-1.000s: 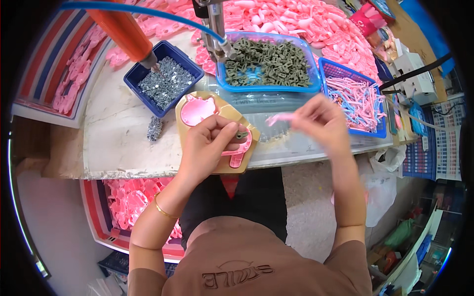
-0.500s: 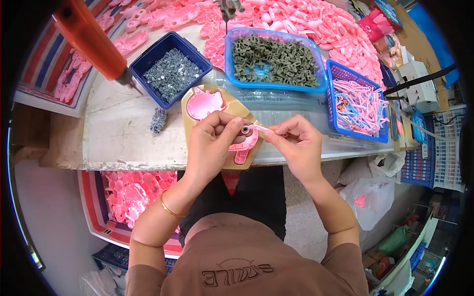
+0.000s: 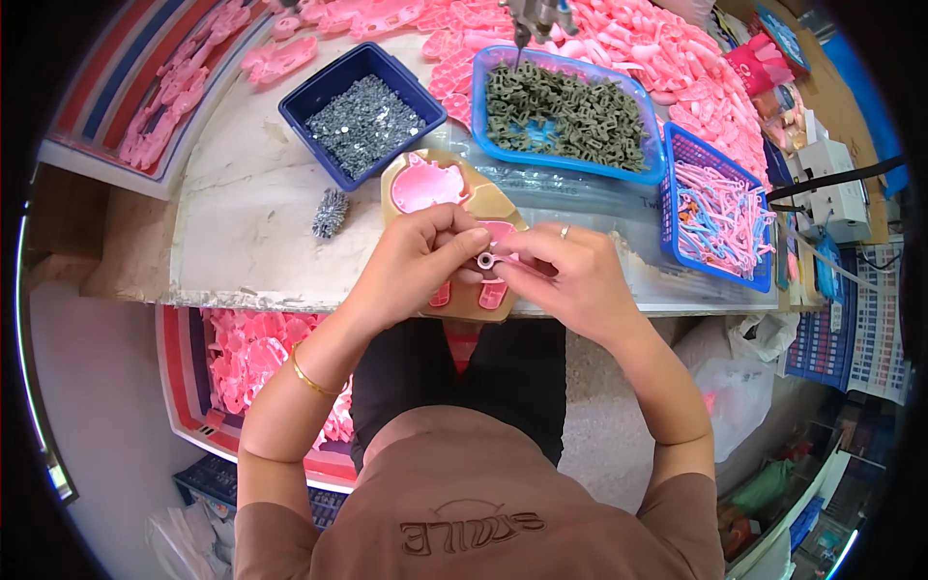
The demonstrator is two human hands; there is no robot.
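Note:
My left hand (image 3: pixel 420 256) is closed, thumb and forefinger pinching a small dark part with a round ring end (image 3: pixel 485 260). Against it my right hand (image 3: pixel 575 280) pinches a thin pink strap (image 3: pixel 512 263), whose far end is hidden by the fingers. Both hands hover over a tan, shaped holding block (image 3: pixel 491 201) near the table's front edge. In the block's upper recess lies a pink plastic shell (image 3: pixel 425 184). More pink shell parts show beneath my hands, partly covered.
Behind the block stand a dark blue bin of metal screws (image 3: pixel 362 121), a blue tray of dark green clips (image 3: pixel 570 121) and a basket of pink and blue straps (image 3: pixel 720 217). A clump of screws (image 3: pixel 330 213) sits left. Pink shells (image 3: pixel 667 77) pile up behind.
My right hand has come in to the left, bringing the strap close against the ring part. The view has shifted, and the orange-red power screwdriver at upper left is out of sight.

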